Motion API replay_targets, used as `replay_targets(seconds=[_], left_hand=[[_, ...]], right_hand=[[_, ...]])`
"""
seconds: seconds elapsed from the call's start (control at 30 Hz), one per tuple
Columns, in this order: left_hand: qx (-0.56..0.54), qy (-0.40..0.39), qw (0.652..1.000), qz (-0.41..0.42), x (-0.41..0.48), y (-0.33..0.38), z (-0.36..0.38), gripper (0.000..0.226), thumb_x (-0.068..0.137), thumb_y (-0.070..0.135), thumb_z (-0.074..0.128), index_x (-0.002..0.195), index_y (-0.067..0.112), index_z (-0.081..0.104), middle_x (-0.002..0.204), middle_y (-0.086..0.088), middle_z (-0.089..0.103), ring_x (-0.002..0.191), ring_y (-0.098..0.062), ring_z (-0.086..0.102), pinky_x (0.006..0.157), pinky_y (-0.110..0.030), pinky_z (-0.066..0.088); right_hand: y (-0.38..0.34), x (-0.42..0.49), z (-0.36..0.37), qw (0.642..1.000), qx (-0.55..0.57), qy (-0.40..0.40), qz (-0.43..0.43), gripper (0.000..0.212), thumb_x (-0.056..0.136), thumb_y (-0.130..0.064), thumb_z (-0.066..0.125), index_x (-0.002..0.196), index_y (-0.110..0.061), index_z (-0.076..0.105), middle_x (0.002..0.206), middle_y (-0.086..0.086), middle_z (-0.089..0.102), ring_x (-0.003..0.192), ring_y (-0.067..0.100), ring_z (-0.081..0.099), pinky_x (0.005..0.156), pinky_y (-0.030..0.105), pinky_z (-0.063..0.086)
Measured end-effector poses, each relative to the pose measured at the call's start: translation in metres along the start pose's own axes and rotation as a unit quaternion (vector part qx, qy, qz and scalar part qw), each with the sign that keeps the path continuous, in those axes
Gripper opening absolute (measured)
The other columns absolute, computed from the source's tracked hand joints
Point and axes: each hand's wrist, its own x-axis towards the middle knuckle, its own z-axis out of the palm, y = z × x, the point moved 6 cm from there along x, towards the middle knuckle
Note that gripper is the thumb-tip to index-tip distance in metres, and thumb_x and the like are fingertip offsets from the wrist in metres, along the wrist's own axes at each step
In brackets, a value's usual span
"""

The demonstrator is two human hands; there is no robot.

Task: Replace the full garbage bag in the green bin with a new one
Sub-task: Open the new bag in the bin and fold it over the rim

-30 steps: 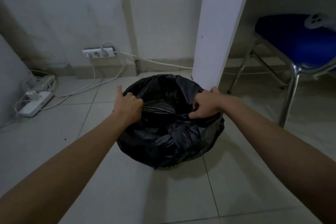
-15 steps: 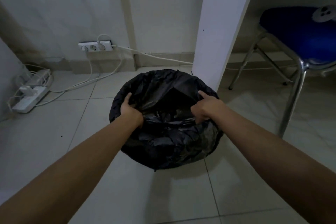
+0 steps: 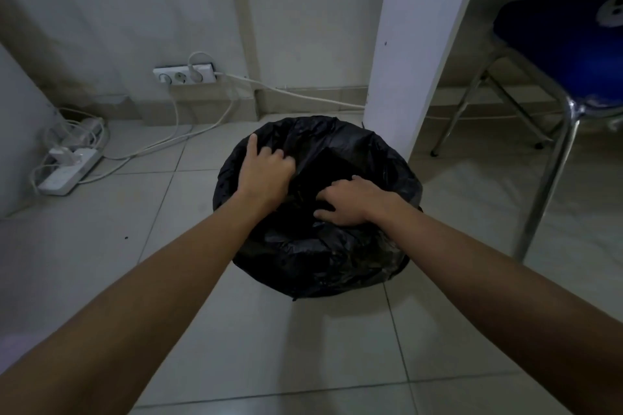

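A black garbage bag [image 3: 337, 256] is draped over a round bin on the tiled floor and hides the bin completely. The bag's mouth gapes open at the top. My left hand [image 3: 266, 172] is on the left side of the mouth, fingers curled into the plastic with the index finger pointing up. My right hand [image 3: 347, 200] lies palm down inside the mouth at its near right, fingers bent and pressing on the bag's plastic.
A white panel [image 3: 414, 44] of a desk stands just behind the bin to the right. A blue chair [image 3: 566, 54] with metal legs stands at far right. A wall socket [image 3: 185, 76], a power strip [image 3: 69, 172] and cables lie at left.
Both hands have gone from holding the bag's near rim to reaching into its mouth. The left hand moved up and left, the right hand down toward the middle. The view tilted down.
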Motion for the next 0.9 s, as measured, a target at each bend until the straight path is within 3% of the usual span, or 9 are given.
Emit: replay_targets(seconds=[0.07,0.13,0.23,0.3,0.47,0.57,0.67,0.77,0.9], left_hand=[[-0.025,0.084,0.995,-0.056,-0.001,-0.020,-0.012,0.014,0.087,0.012,0.054,0.099,0.011,0.061,0.099,-0.013,0.068,0.096,-0.036,0.059,0.100,-0.053,0.037],[-0.078,0.103,0.978,-0.162,-0.008,-0.043,-0.013,0.025,0.087,0.014,0.061,0.110,0.008,0.058,0.111,-0.018,0.061,0.103,-0.038,0.054,0.087,-0.050,0.042],[-0.231,0.005,0.918,-0.321,-0.018,-0.067,0.012,0.041,0.098,0.031,0.056,0.127,0.003,0.048,0.131,-0.023,0.047,0.119,-0.041,0.047,0.089,-0.050,0.045],[-0.303,-0.041,0.883,-0.355,-0.022,-0.073,0.028,0.041,0.102,0.036,0.049,0.124,0.002,0.052,0.130,-0.024,0.050,0.117,-0.043,0.051,0.090,-0.047,0.045],[-0.382,-0.027,0.866,-0.322,-0.015,-0.070,0.032,0.042,0.104,0.038,0.042,0.118,-0.001,0.049,0.118,-0.026,0.059,0.106,-0.044,0.058,0.076,-0.041,0.042],[-0.380,0.033,0.882,-0.277,-0.011,-0.058,0.015,0.040,0.105,0.039,0.036,0.112,0.000,0.046,0.108,-0.026,0.061,0.094,-0.043,0.060,0.067,-0.039,0.039],[-0.374,0.108,0.887,-0.249,-0.014,-0.047,-0.001,0.035,0.106,0.040,0.033,0.104,0.006,0.043,0.094,-0.022,0.062,0.081,-0.040,0.060,0.061,-0.041,0.041],[-0.373,0.158,0.885,-0.228,-0.014,-0.035,-0.013,0.033,0.106,0.038,0.034,0.101,0.006,0.042,0.091,-0.020,0.062,0.078,-0.040,0.060,0.061,-0.045,0.047],[-0.368,0.164,0.887,-0.226,-0.015,-0.032,-0.015,0.031,0.106,0.039,0.033,0.095,0.011,0.038,0.086,-0.017,0.060,0.073,-0.037,0.058,0.058,-0.041,0.042]], right_hand=[[-0.001,-0.003,-0.006,0.999,0.005,0.039,-0.004,0.051,0.102,-0.053,0.040,0.140,-0.022,0.054,0.130,0.009,0.065,0.120,0.030,0.060,0.100,0.045,0.042],[-0.001,-0.005,-0.009,0.998,0.009,0.068,-0.008,0.046,0.103,-0.051,0.040,0.133,-0.021,0.057,0.122,0.008,0.068,0.113,0.030,0.064,0.090,0.041,0.046],[-0.003,-0.009,-0.009,0.997,0.001,0.076,-0.011,0.045,0.103,-0.050,0.040,0.130,-0.019,0.058,0.119,0.008,0.069,0.110,0.030,0.064,0.083,0.039,0.044],[-0.004,-0.009,-0.005,0.998,-0.012,0.063,-0.012,0.045,0.103,-0.049,0.040,0.131,-0.019,0.058,0.120,0.008,0.068,0.111,0.030,0.064,0.079,0.037,0.038],[-0.003,-0.004,0.014,1.000,0.003,-0.006,0.011,0.056,0.103,-0.055,0.035,0.146,-0.020,0.045,0.142,0.009,0.055,0.129,0.030,0.053,0.097,0.045,0.039],[0.000,-0.003,0.025,0.998,0.017,-0.022,0.052,0.075,0.100,-0.068,0.022,0.162,-0.027,0.009,0.169,0.009,0.014,0.151,0.032,0.024,0.115,0.055,0.026],[0.004,-0.005,0.033,0.994,0.028,-0.001,0.106,0.086,0.094,-0.078,0.011,0.161,-0.029,-0.010,0.170,0.007,-0.008,0.156,0.033,0.002,0.121,0.060,0.010],[0.007,-0.006,0.052,0.991,0.027,-0.008,0.134,0.092,0.091,-0.080,0.008,0.161,-0.024,-0.013,0.170,0.007,-0.013,0.157,0.030,-0.006,0.122,0.060,-0.001],[0.014,-0.014,0.100,0.961,0.057,-0.196,0.186,0.097,0.085,-0.086,0.004,0.162,-0.028,-0.005,0.171,0.006,-0.004,0.156,0.031,0.000,0.121,0.063,-0.003]])
